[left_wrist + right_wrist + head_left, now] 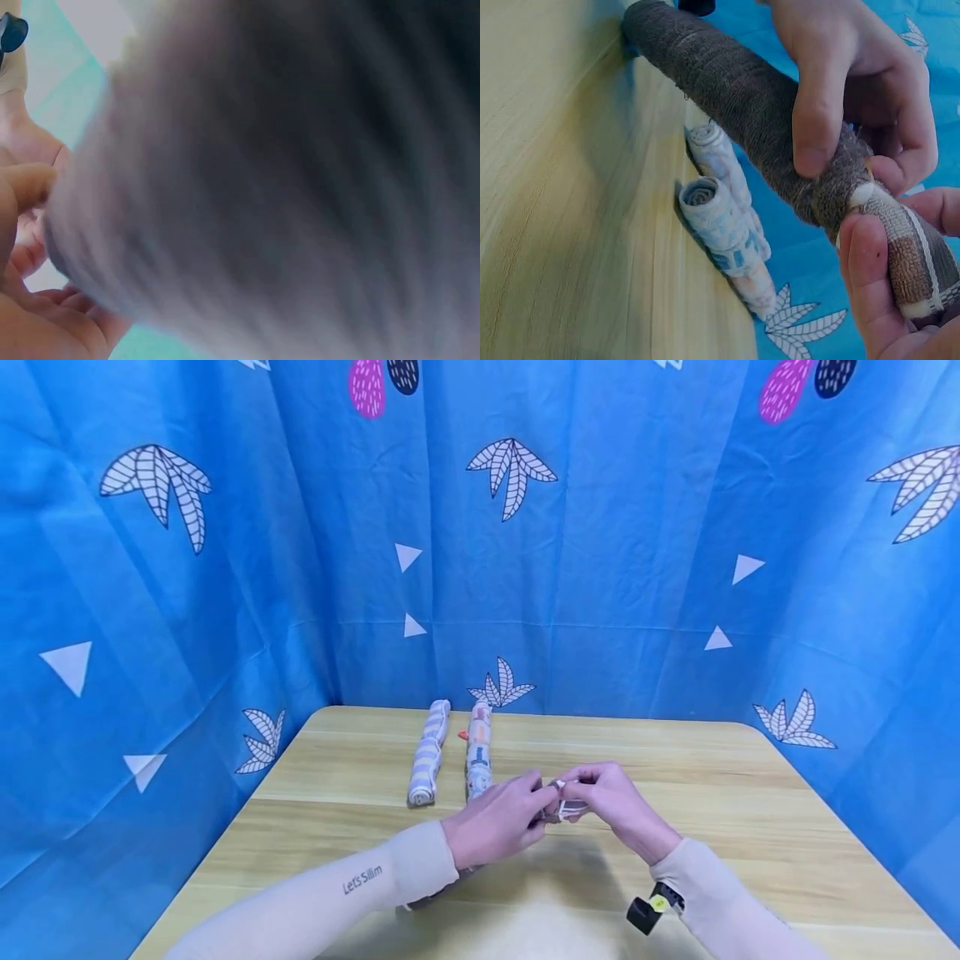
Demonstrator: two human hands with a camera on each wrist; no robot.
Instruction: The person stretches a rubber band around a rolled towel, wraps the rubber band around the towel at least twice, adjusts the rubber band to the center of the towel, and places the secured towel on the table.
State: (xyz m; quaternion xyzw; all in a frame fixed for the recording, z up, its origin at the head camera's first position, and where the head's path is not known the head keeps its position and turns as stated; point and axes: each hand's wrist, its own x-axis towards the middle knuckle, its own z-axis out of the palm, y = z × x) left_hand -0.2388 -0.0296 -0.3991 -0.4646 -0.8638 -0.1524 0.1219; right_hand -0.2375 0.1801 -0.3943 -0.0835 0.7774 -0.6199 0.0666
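A dark grey-brown rolled towel (727, 82) with a checked brown and white end is held up between both hands. My left hand (495, 822) grips the roll close to that end, thumb lying along it in the right wrist view. With thumb and fingers, my right hand (618, 806) pinches the checked end. In the head view the left hand and forearm hide most of the roll. Blurred dark towel fills much of the left wrist view.
Two more rolled towels lie side by side toward the back of the wooden table (675, 760): a purple-and-white striped one (429, 752) and a patterned white one (478, 747). A blue curtain (600, 568) surrounds the table's back and sides.
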